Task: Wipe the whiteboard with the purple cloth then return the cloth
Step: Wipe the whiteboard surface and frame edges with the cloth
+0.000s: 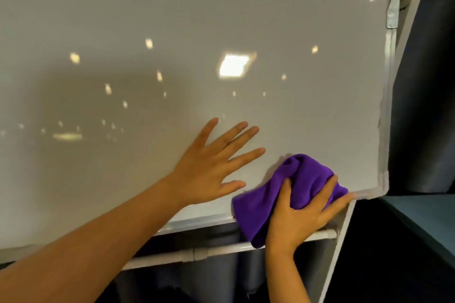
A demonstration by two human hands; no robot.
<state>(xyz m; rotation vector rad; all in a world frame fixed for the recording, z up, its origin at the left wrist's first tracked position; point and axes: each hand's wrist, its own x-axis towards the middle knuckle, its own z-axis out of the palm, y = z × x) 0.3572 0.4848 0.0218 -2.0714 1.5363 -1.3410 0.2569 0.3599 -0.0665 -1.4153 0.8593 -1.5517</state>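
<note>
cloth [266, 206] on whiteboard [172, 19] lower right corner under right hand [299, 216], left hand [209, 167] flat just left of it

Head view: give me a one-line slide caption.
Right hand presses the purple cloth against the whiteboard at its lower right corner; left hand flat beside it.

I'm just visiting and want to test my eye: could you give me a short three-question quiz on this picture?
1. True or false: the left hand holds the cloth.
2. Which corner of the whiteboard is being wiped? A) top left B) bottom right C) top right
3. Fill in: the left hand's fingers are ____ against the board.

Key:
1. False: the right hand presses the cloth to the board; the left hand is empty.
2. B: the cloth sits by the bottom right corner of the frame.
3. Spread flat.
</note>
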